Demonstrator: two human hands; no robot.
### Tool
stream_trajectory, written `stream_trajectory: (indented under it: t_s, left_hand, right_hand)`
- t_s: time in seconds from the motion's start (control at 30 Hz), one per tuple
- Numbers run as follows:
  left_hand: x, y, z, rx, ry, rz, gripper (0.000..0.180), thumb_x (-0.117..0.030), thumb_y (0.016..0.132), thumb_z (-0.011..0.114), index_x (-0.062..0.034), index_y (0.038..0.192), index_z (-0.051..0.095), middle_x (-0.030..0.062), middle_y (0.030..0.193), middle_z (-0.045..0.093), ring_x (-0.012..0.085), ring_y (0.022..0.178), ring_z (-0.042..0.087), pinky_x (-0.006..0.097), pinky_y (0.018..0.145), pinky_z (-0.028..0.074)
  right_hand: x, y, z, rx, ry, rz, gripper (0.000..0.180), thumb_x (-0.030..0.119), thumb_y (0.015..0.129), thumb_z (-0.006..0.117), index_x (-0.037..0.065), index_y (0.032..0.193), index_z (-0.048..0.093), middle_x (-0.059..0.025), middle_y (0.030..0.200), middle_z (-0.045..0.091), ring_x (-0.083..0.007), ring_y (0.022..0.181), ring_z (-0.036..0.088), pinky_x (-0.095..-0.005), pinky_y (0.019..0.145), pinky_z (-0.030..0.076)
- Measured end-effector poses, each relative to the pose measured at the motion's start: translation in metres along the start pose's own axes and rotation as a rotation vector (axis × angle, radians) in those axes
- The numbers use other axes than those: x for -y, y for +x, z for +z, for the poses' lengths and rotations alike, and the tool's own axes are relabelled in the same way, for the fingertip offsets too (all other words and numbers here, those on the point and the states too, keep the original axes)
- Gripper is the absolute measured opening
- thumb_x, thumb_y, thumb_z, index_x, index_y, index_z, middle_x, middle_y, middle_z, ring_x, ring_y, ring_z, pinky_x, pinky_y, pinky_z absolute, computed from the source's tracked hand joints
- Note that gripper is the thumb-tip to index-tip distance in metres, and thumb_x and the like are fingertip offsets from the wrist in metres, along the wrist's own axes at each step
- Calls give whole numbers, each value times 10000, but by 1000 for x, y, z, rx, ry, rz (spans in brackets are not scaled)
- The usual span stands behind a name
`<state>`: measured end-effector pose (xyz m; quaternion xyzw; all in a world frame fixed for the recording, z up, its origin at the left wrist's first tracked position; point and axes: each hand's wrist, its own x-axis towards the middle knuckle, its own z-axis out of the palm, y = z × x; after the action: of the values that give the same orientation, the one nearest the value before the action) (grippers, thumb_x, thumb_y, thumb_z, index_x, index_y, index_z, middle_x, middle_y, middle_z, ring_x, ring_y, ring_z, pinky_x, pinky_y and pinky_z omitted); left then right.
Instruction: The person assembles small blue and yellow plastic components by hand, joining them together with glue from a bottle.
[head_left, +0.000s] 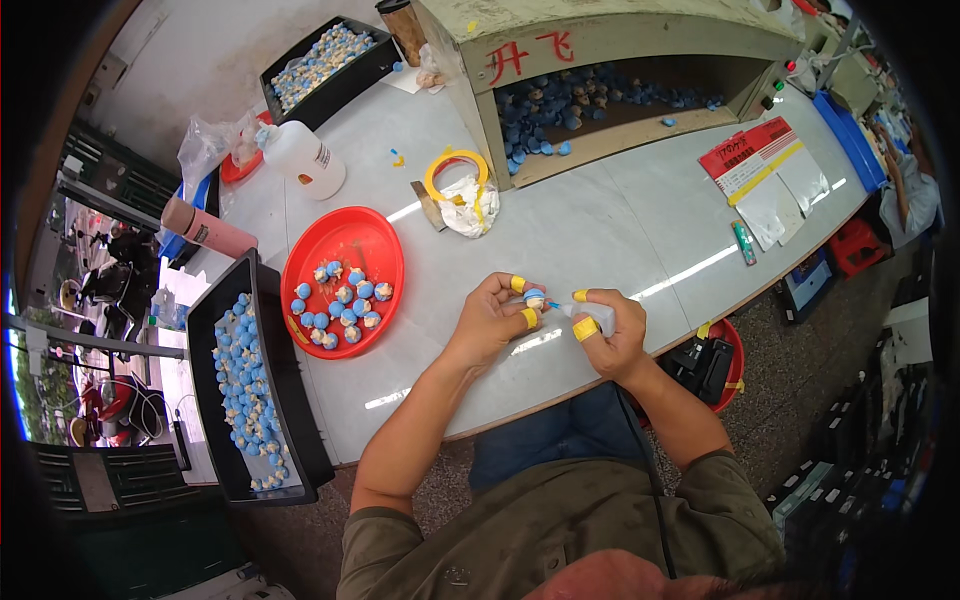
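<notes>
My left hand (497,316), with yellow tape on its fingertips, pinches a small blue-and-cream piece (535,298) above the white table (560,230). My right hand (613,335), also taped in yellow, grips a small white squeeze bottle (594,315) whose thin tip touches the piece. A red oval dish (372,245) to the left holds several of the same blue-and-cream pieces.
A black tray (300,440) of many pieces sits at the table's left end, another black tray (345,80) at the back. A beige box (640,40) holds blue pieces. A white bottle (305,160), a yellow tape ring (437,170), papers (765,170) lie around.
</notes>
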<state>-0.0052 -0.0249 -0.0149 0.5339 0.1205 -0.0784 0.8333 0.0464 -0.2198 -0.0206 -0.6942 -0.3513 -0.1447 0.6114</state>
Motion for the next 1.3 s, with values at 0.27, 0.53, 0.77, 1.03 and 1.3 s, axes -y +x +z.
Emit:
stream_trajectory:
  t_s: [0.27, 0.53, 0.77, 1.03, 1.3]
  left_hand:
    - [-5, -2, 5, -22, -10, -24, 379, 66, 796, 684, -28, 1095, 469, 143, 1185, 556, 259, 1096, 617, 346, 900, 542]
    - [-5, -1, 5, -18, -1, -3, 373, 122, 794, 635, -32, 1087, 464, 130, 1178, 554, 288, 1151, 594, 322, 918, 523]
    - [0, -4, 10, -22, 171, 181, 345, 132, 809, 611, -14, 1081, 458, 154, 1193, 547, 276, 1166, 584, 316, 920, 516]
    - [0, -5, 13, 30, 149, 240, 310, 138, 836, 577, 5, 1084, 448, 153, 1184, 550, 257, 1165, 578, 315, 910, 522]
    - [-10, -8, 11, 26, 56, 101, 371, 42, 837, 653, -18, 1152, 465, 141, 1169, 571, 256, 1107, 619, 305, 857, 532]
  right_hand:
    - [0, 1, -1, 25, 14, -28, 216, 30, 781, 678, -46, 962, 588, -170, 799, 670, -242, 595, 643, -295, 552, 498]
    - [-1, -7, -9, -121, 112, 62, 201, 48, 852, 628, -47, 1021, 575, -138, 866, 673, -145, 670, 614, -261, 607, 493]
    - [-6, -12, -35, -210, 220, 279, 281, 98, 909, 603, -34, 1142, 517, -92, 1053, 597, -92, 865, 546, -239, 765, 456]
    - [-18, -9, -69, -222, 206, 344, 304, 48, 888, 618, -39, 1156, 503, -107, 1090, 579, -115, 916, 561, -257, 824, 465]
    - [-30, 23, -97, -247, 0, 437, 305, 26, 854, 656, -41, 1110, 504, -149, 1119, 603, -140, 979, 591, -260, 837, 471]
